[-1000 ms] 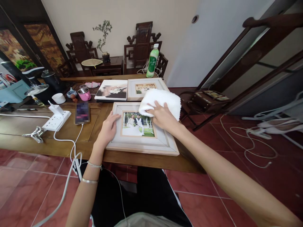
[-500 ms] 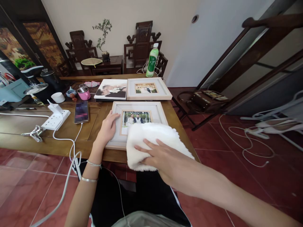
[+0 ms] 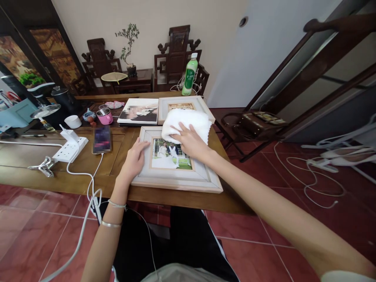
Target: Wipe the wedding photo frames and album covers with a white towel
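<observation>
A pale wooden picture frame (image 3: 176,185) lies flat near the table's front edge, a photo of a couple inside it. My left hand (image 3: 137,158) grips the left side of this frame, fingers bent over its border. Under my right hand (image 3: 190,143) is a thick white fluffy cloth (image 3: 188,119), gripped and pressed down over the frame's far right part. The cloth also overlaps a second picture frame (image 3: 202,103) behind, hiding most of its photo. A white photo panel (image 3: 138,103) lies to the left of that second frame.
A green-labelled bottle (image 3: 190,74) stands at the table's back edge. On the left are a phone (image 3: 101,139) with a charging cable, a white power strip (image 3: 70,148), a pink mug (image 3: 104,116) and a white cup (image 3: 73,121). A bag (image 3: 258,123) sits on a chair at right.
My right hand has pushed the white cloth away from me, from the frame's near right corner to its far side. More of the couple's photo shows. My left hand stays in place.
</observation>
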`<state>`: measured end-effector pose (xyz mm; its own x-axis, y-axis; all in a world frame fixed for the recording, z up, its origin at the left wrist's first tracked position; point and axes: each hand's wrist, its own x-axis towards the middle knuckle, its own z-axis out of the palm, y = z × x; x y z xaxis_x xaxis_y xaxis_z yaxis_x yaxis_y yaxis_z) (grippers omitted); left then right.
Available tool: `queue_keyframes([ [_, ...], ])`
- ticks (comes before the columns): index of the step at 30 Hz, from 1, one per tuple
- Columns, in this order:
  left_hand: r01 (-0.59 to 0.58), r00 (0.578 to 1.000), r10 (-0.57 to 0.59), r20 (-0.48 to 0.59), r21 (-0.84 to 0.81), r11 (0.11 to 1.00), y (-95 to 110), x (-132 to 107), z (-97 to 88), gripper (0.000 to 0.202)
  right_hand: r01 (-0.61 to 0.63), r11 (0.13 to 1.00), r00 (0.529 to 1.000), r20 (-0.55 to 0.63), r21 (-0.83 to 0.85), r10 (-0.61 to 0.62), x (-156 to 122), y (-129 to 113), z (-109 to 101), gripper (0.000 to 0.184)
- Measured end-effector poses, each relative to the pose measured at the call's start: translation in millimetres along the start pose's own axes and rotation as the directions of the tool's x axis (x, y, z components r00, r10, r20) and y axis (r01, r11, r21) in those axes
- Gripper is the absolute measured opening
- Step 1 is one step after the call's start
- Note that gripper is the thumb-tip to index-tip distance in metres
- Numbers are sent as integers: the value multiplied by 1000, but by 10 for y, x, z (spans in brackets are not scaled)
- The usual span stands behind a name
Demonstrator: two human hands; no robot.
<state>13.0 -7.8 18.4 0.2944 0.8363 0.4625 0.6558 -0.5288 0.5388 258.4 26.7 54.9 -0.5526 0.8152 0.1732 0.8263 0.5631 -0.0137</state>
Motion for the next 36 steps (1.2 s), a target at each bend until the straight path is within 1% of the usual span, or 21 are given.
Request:
queue_keyframes([
  [2, 3, 1000, -3, 0, 4, 1000, 1, -2, 1, 45, 1, 1000, 1000, 23, -20, -1, -12, -82, 5, 64],
  [5, 0, 1000, 0, -9, 4, 1000, -3, -7, 10, 45, 29, 1000, 994, 102, 7, -29, -203, -310, -108, 61],
  [8, -7, 1000, 7, -20, -5, 1000, -10, -8, 18, 46, 88, 990, 969, 223, 106, -110, -524, -541, -382, 62],
  [11, -6, 1000, 6, -18, -1, 1000, -10, -5, 19, 46, 116, 961, 924, 327, 253, -198, -848, -720, -705, 66],
  [13, -7, 1000, 7, -13, 6, 1000, -9, -2, 16, 46, 127, 928, 895, 362, 350, -259, -1002, -823, -836, 69],
  [14, -8, 1000, 8, -12, 6, 1000, -8, -1, 14, 46, 134, 914, 882, 374, 383, -287, -1050, -871, -855, 69],
  [16, -9, 1000, 9, -15, 3, 1000, -7, -1, 12, 45, 146, 902, 867, 386, 407, -315, -1087, -952, -791, 69],
  [17, -9, 1000, 9, -17, 1, 1000, -7, -2, 12, 46, 152, 902, 872, 374, 404, -315, -1078, -978, -717, 70],
  [18, -9, 1000, 9, -20, 1, 1000, -8, -3, 12, 46, 159, 905, 886, 347, 396, -307, -1055, -988, -626, 71],
  [20, -11, 1000, 11, -22, 3, 1000, -9, -4, 12, 46, 166, 912, 929, 252, 376, -273, -972, -950, -433, 73],
  [22, -13, 1000, 13, -16, 9, 1000, -6, -4, 10, 45, 161, 928, 962, 158, 336, -224, -852, -826, -271, 73],
  [24, -8, 1000, 8, -11, 12, 1000, 1, -3, 6, 45, 143, 955, 980, 100, 262, -174, -695, -632, -159, 69],
  [26, 0, 1000, 0, -6, 12, 1000, 11, -2, 0, 44, 116, 978, 990, 55, 172, -128, -504, -409, -86, 67],
  [28, 5, 1000, -5, 2, 10, 1000, 20, 0, -6, 44, 62, 994, 998, 6, 95, -63, -297, -209, -30, 67],
  [30, 9, 1000, -9, 12, 6, 1000, 21, 2, -10, 44, -9, 999, 999, -38, 41, 10, -111, -78, 18, 69],
  [31, 14, 1000, -14, 21, 6, 1000, 19, 4, -10, 44, -38, 999, 998, -45, 24, 39, -41, -49, 39, 70],
  [33, 26, 998, -26, 49, 12, 1000, 6, 9, -5, 42, -66, 998, 998, -16, 4, 66, 27, -73, 60, 70],
  [34, 31, 997, -33, 67, 17, 999, -4, 11, 0, 42, -64, 998, 998, 17, 3, 64, 18, -122, 53, 69],
  [36, 39, 995, -41, 94, 29, 999, -25, 13, 12, 42, -30, 999, 995, 99, 22, 28, -84, -276, -14, 69],
])
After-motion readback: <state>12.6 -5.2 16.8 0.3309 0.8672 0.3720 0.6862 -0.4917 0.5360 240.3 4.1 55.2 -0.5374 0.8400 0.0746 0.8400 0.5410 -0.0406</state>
